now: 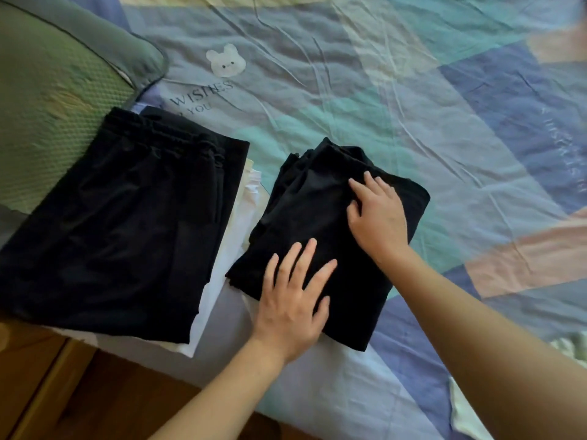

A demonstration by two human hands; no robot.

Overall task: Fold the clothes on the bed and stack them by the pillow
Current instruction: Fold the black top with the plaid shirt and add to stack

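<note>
Both hands lie flat with fingers spread, left hand [293, 300] on the near end and right hand [376, 214] on the middle of a folded black garment [311, 223], beside the stack [120, 230] touching the pillow [47, 100].

Home bedroom: bed w/ patchwork sheet [413, 106], green pillow [54, 100], wood floor [47, 392].

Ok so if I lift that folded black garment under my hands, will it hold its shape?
Probably not: the folded black garment looks thin and soft, its layers splaying at the far corner, so it would likely sag and unfold. Both the left hand and right hand lie flat on it; supporting underneath should help.
</note>
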